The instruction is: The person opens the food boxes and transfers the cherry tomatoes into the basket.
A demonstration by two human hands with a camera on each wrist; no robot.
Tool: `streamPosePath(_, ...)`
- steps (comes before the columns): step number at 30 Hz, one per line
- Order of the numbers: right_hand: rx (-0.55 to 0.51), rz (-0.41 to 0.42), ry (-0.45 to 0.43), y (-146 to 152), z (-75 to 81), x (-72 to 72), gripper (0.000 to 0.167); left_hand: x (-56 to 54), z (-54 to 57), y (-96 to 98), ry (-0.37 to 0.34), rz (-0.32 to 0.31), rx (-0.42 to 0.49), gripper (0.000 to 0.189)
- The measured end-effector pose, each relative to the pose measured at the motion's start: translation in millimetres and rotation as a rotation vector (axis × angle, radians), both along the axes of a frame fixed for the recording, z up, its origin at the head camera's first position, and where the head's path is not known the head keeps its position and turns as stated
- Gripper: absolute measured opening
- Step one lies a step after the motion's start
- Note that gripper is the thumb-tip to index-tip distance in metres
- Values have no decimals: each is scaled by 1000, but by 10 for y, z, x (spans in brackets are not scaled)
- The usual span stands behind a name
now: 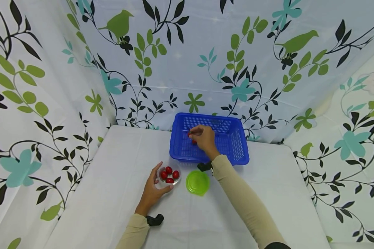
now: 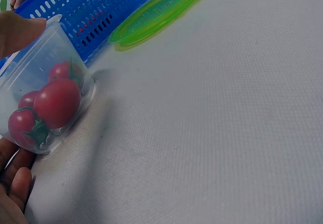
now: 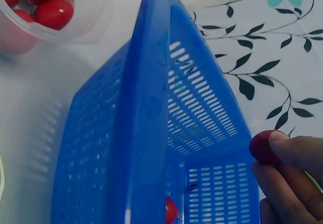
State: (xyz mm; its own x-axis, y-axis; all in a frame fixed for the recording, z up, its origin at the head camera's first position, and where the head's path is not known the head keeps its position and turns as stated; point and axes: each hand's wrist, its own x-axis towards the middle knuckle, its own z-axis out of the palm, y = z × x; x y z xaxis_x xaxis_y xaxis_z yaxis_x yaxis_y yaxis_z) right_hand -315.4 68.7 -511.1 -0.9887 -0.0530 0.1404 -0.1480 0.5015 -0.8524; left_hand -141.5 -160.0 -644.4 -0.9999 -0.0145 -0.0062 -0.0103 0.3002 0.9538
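My left hand (image 1: 151, 190) curves round a clear plastic container (image 2: 53, 45) on the table, thumb on one side and fingers on the other. Several red cherry tomatoes (image 1: 168, 169) lie inside it, green stems showing in the left wrist view. Over the blue perforated basket (image 1: 243, 145), my right hand (image 1: 205, 139) pinches one cherry tomato (image 3: 264, 147) between thumb and fingers. Another red tomato (image 3: 170, 210) is down in the basket, partly hidden by the basket's rim in the right wrist view. A bright green lid (image 1: 197, 182) lies flat between the container and my right forearm.
A white cloth covers the table (image 1: 118, 155). The basket stands at its far edge, close to a patterned curtain (image 1: 174, 86) with leaves and birds. More of this curtain hangs at the left and right sides.
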Motion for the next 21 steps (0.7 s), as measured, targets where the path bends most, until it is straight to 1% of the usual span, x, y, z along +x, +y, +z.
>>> streamPosePath(4,29,11,-29,4,-8,-75,16,-3,8,0,2,3,-6,105)
streamPosePath(10,91,39,-112,36,-61,-186,15,6,15,0,-15,-2,17,105)
streamPosePath(15,122,59,-174,81,-104,-269,16,5,16,3,-10,1,5,105)
streamPosePath(21,173,67,-224,114,-137,-347,15,6,10,-6,-2,2,-7,103)
